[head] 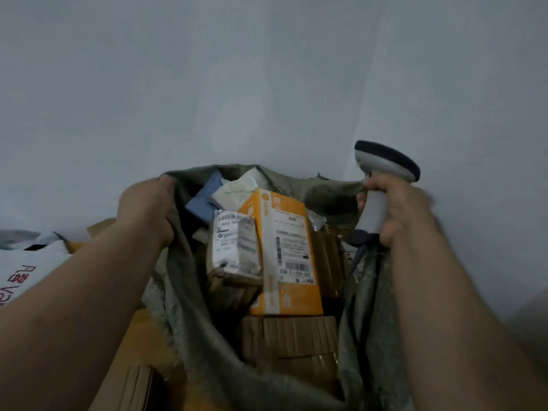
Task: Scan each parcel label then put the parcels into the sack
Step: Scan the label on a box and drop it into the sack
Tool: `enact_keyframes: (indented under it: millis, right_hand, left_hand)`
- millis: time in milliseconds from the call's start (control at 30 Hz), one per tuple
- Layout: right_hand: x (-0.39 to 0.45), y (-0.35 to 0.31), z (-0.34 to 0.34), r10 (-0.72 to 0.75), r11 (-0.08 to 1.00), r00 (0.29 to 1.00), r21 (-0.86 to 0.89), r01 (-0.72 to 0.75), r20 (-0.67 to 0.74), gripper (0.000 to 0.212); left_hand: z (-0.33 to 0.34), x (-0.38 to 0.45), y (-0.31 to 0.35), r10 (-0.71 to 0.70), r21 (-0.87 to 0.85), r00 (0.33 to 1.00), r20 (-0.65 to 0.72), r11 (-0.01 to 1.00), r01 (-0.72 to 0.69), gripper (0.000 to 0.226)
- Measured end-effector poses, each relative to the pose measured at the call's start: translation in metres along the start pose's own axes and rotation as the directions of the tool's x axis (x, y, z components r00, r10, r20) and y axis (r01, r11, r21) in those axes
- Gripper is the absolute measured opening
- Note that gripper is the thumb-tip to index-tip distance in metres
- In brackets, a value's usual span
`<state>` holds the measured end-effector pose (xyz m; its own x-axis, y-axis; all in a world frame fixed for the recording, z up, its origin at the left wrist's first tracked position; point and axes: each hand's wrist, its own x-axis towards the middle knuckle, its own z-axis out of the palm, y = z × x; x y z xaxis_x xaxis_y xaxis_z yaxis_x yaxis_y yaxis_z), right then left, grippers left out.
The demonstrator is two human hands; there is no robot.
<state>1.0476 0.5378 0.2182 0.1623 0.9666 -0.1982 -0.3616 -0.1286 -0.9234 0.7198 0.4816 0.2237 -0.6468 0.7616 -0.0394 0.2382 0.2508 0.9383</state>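
Note:
A grey-green woven sack (192, 292) stands open in front of me, full of parcels. On top lie an orange-and-white box (284, 256) with a label, a small brown parcel (234, 250) with a white label, a blue packet (207, 197) and a pale bag (237, 191). Brown cartons (290, 336) lie lower in the sack. My left hand (145, 209) grips the sack's left rim. My right hand (397, 209) holds a white barcode scanner (382, 170) upright and pinches the sack's right rim with it.
A white plastic mailer with red print (26, 271) lies at the left. Flat cardboard (133, 366) sits under and beside the sack at lower left. A plain pale wall (267, 84) rises close behind the sack.

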Motion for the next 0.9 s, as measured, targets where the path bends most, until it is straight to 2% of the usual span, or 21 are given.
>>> enact_keyframes:
  millis: [67, 100, 167, 200, 267, 367, 433, 467, 533, 600, 667, 800, 900]
  right_hand:
    - [-0.010, -0.022, 0.018, -0.103, 0.995, 0.995, 0.011, 0.103, 0.009, 0.023]
    - [-0.016, -0.033, 0.026, -0.149, 0.989, 0.989, 0.013, 0.149, 0.011, 0.024]
    - [-0.030, -0.056, 0.041, -0.250, 0.968, 0.968, 0.011, 0.250, 0.008, 0.023]
    - [-0.038, -0.068, 0.048, -0.311, 0.950, 0.950, 0.016, 0.311, 0.000, 0.020]
    - [-0.052, -0.091, 0.059, -0.442, 0.895, 0.896, 0.052, 0.443, -0.028, 0.015]
    - [-0.065, -0.114, 0.057, -0.572, 0.810, 0.815, 0.091, 0.579, -0.095, 0.015]
    - [-0.065, -0.112, 0.049, -0.559, 0.816, 0.822, 0.103, 0.569, -0.113, 0.013]
    - [-0.063, -0.106, 0.046, -0.527, 0.838, 0.843, 0.097, 0.536, -0.105, 0.012]
    - [-0.060, -0.088, 0.042, -0.461, 0.883, 0.884, 0.058, 0.466, -0.082, 0.009]
    - [-0.056, -0.072, 0.039, -0.426, 0.904, 0.901, 0.001, 0.428, -0.076, 0.009]
    - [-0.054, -0.068, 0.040, -0.433, 0.902, 0.898, -0.043, 0.431, -0.077, 0.011]
    - [-0.059, -0.083, 0.053, -0.526, 0.850, 0.846, -0.046, 0.524, -0.082, 0.013]
    - [-0.072, -0.101, 0.072, -0.667, 0.745, 0.743, -0.035, 0.666, -0.065, 0.014]
  left_hand:
    - [-0.006, -0.009, 0.030, 0.083, -0.074, 0.997, -0.002, 0.994, -0.083, 0.067]
    - [-0.007, -0.017, 0.045, 0.094, -0.168, 0.993, -0.066, 0.980, -0.104, 0.066]
    - [-0.011, -0.027, 0.074, 0.140, -0.460, 0.990, -0.015, 0.878, -0.131, 0.049]
    - [-0.011, -0.033, 0.086, 0.180, -0.548, 0.984, 0.006, 0.824, -0.147, 0.038]
    - [-0.015, -0.042, 0.109, 0.210, -0.632, 0.976, -0.063, 0.749, -0.202, 0.022]
    - [-0.024, -0.040, 0.108, 0.292, -0.561, 0.943, -0.159, 0.760, -0.330, 0.027]
    - [-0.019, -0.027, 0.083, 0.294, -0.455, 0.942, -0.163, 0.825, -0.336, 0.031]
    - [-0.012, -0.021, 0.062, 0.286, -0.376, 0.949, -0.131, 0.872, -0.315, 0.029]
    - [0.005, -0.018, 0.021, 0.153, -0.317, 0.986, 0.070, 0.940, -0.124, 0.024]
    - [0.016, -0.019, -0.010, 0.037, -0.275, 0.977, 0.210, 0.961, 0.023, 0.023]
    - [0.014, -0.014, -0.023, 0.015, -0.215, 0.982, 0.190, 0.976, 0.027, 0.024]
    - [0.005, -0.009, 0.015, 0.112, -0.459, 0.988, 0.103, 0.887, -0.053, 0.025]
    - [0.004, -0.017, 0.072, 0.285, -0.588, 0.957, 0.049, 0.783, -0.203, 0.026]
